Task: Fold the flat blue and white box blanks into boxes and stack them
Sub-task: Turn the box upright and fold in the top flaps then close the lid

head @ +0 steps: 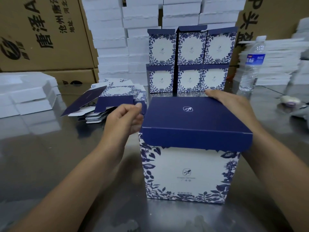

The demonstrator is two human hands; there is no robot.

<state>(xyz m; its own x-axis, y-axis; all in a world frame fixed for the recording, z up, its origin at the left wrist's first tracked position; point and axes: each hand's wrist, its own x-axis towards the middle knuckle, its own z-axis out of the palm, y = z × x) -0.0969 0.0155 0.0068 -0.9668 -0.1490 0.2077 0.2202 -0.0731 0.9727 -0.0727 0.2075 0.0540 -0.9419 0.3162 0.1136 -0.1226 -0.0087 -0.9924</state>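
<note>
On the worktop (50, 156), in front of the stack of finished boxes (190, 61), the box (190, 173) stands upright. It is thin card, judged light, hollow and easily dented (lid flap not tucked), so hold it flat-palmed on opposite walls. The right hand (234, 104) lays straight fingers (212, 93) on the lid's far right edge; the left hand (123, 119) curls its fingers (138, 121) against the left edge, pinch unclear.

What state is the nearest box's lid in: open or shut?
Down but untucked: the lid covers the box, its front flap hanging outside the front wall.

steel table (50, 148) (reflective) | brown cartons (41, 39) left | white box stacks (113, 39) behind
</note>
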